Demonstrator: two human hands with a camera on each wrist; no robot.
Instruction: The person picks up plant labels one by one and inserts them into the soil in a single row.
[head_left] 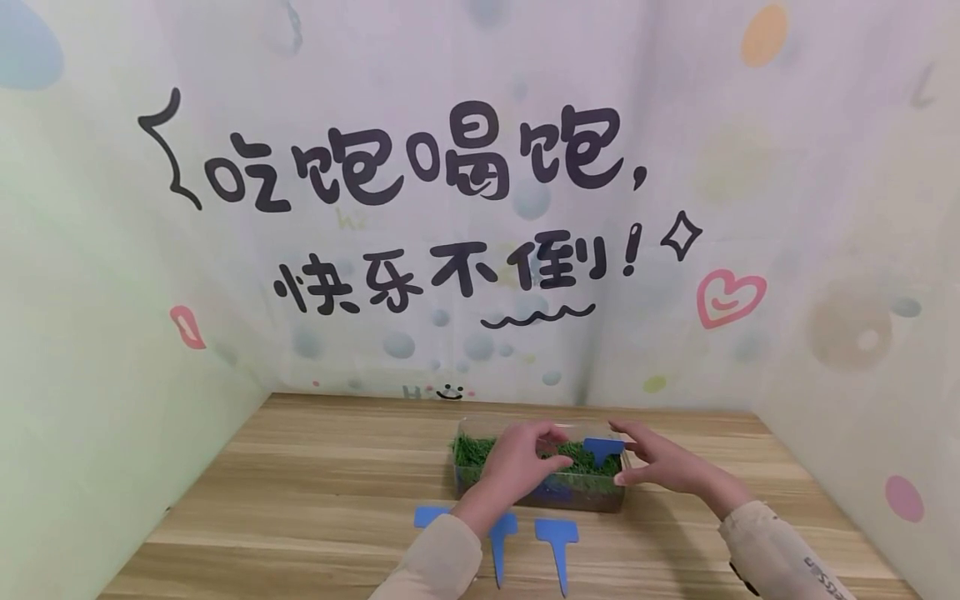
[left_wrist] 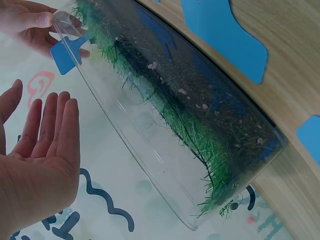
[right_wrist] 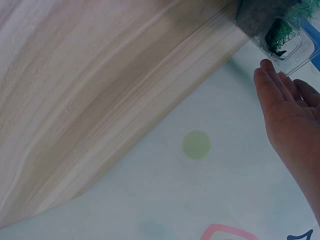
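Observation:
A clear plastic box (head_left: 581,500) holds dark soil topped with green grass (head_left: 474,451). At its right end, a blue T-shaped plant label (head_left: 602,448) stands up from the grass. My left hand (head_left: 521,458) is over the middle of the box, fingers loosely bent and thumb apart, with nothing between them. In the left wrist view its palm and extended fingers show beside the long wall. My right hand (head_left: 663,463) is at the box's right end, thumb by the front corner and straight fingers toward the back, close beside the label.
In front of the box, blue plant labels lie on the wood-grain table (head_left: 300,467): one label (head_left: 557,532) at the right, another label (head_left: 500,542) beside it, and a third label (head_left: 431,516) partly behind my left sleeve. A printed cloth backdrop (head_left: 450,358) borders the table.

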